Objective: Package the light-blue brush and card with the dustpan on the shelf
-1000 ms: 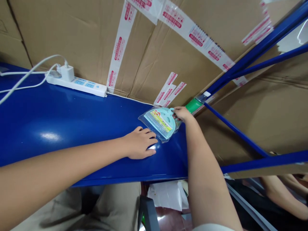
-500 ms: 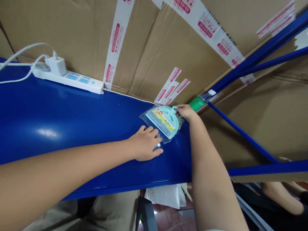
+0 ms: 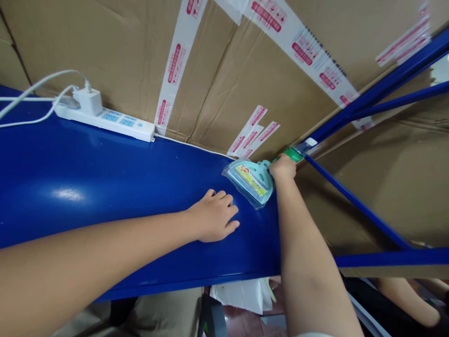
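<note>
A light blue dustpan (image 3: 262,174) in a clear plastic bag, with a yellow label on it, lies near the right end of the blue table (image 3: 115,178). My right hand (image 3: 285,167) is closed at its handle end; the fingertips are mostly hidden behind the hand. Just beyond that hand, a bottle (image 3: 300,150) with a green label and white cap leans by the cardboard. My left hand (image 3: 215,216) rests palm down on the tabletop, fingers slightly bent and apart, holding nothing. A gap of bare blue surface separates it from the bag.
A white power strip (image 3: 112,122) with a plugged-in charger (image 3: 89,101) and cables lies along the back left. Taped cardboard (image 3: 133,56) walls the rear. Blue metal bars (image 3: 361,201) frame the right side. Below the table edge are a white bag (image 3: 242,295) and another person's limb (image 3: 407,297).
The bagged dustpan has slid right together with my right hand, toward the bottle. My left hand no longer touches the bag and stays nearly where it was on the table.
</note>
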Tool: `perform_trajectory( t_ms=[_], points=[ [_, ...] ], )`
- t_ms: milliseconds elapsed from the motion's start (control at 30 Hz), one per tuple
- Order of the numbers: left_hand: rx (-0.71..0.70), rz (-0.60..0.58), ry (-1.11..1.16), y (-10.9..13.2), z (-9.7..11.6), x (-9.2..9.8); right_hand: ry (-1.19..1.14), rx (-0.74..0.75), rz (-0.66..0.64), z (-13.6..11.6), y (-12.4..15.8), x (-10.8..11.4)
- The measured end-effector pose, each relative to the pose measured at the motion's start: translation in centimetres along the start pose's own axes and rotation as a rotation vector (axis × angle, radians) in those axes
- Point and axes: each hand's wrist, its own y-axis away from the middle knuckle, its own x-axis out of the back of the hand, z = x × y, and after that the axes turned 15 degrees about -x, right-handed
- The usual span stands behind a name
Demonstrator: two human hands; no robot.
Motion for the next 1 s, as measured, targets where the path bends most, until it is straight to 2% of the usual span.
perform_trajectory(
  t_ms=[33,67,133,233,333,400,500,600,733,833,933,967,1000],
  points=[
    [0.000,0.002,-0.001,0.0,0.0,0.0,0.016,-0.075,0.095,-0.5,1.2,0.2],
    [-0.001,0.003,-0.001,0.1,0.0,0.0,0.011,-0.066,0.142,-1.0,2.5,0.4],
    [-0.001,0.000,-0.006,0.1,-0.1,0.0,0.011,0.055,0.139,-1.7,5.5,0.9],
    [-0.008,-0.016,-0.026,0.2,0.0,0.0,0.150,0.242,-0.011,-1.7,10.1,1.0],
    [-0.047,-0.072,-0.077,0.1,0.1,0.8,0.344,0.322,-0.260,-1.0,13.5,0.3],
    [-0.071,-0.104,-0.124,0.0,0.0,1.9,0.386,0.359,-0.285,-0.8,14.5,-0.4],
    [-0.039,-0.108,-0.181,0.3,-0.6,4.4,0.384,0.399,-0.233,-0.9,14.7,-1.2],
    [0.080,-0.068,-0.201,1.6,-2.0,7.2,0.354,0.441,-0.222,-1.3,14.4,-1.4],
    [0.312,0.021,-0.171,5.0,-3.7,9.8,0.338,0.450,-0.236,-1.8,14.8,-0.5],
    [0.443,-0.063,-0.195,7.9,-4.2,12.2,0.338,0.494,-0.261,-2.6,15.7,0.7],
    [0.617,-0.215,-0.334,11.3,-5.2,17.0,0.228,0.592,-0.252,-4.2,16.9,2.4],
    [0.697,-0.190,-0.406,12.7,-5.7,19.0,0.173,0.633,-0.270,-5.0,17.5,2.9],
    [0.843,-0.210,-0.437,14.2,-6.4,21.1,0.119,0.674,-0.304,-5.9,18.3,3.5]
  ],
)
